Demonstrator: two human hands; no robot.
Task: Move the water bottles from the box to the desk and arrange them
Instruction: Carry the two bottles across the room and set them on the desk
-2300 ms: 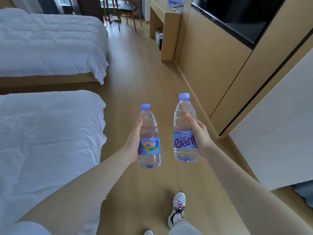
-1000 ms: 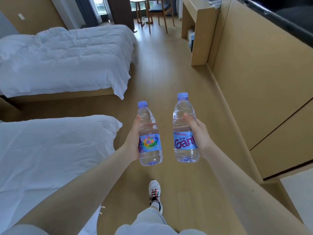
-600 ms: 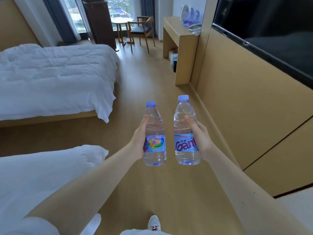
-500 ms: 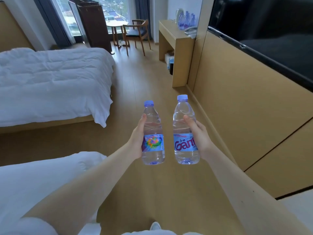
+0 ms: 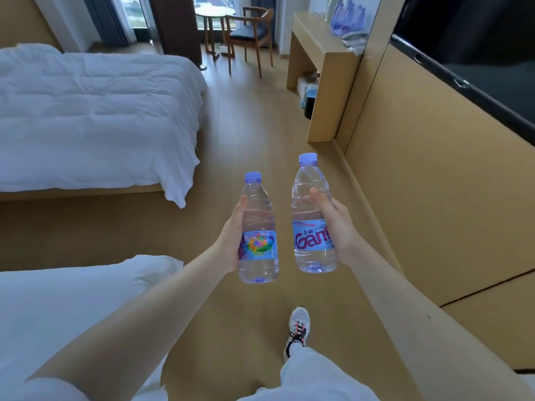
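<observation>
My left hand (image 5: 231,238) grips a clear water bottle (image 5: 258,215) with a purple cap and a colourful label, held upright over the floor. My right hand (image 5: 337,224) grips a second upright water bottle (image 5: 310,235) with a blue and pink label, a little higher and to the right. The two bottles are side by side and apart. The wooden desk (image 5: 315,36) stands far ahead on the right, with several more purple-capped bottles (image 5: 346,17) standing on its far end. The box is not in view.
Two beds with white duvets lie on the left, the far bed (image 5: 95,117) and the near bed (image 5: 63,308). A wooden wall panel (image 5: 428,175) with a black TV (image 5: 474,50) runs along the right. A chair (image 5: 252,33) and a round table (image 5: 215,13) stand by the window. My shoe (image 5: 297,328) is on the wooden floor.
The view has advanced down the aisle toward the desk, which looks closer now. Both hands keep their grips on the bottles. My right foot has stepped forward into view.
</observation>
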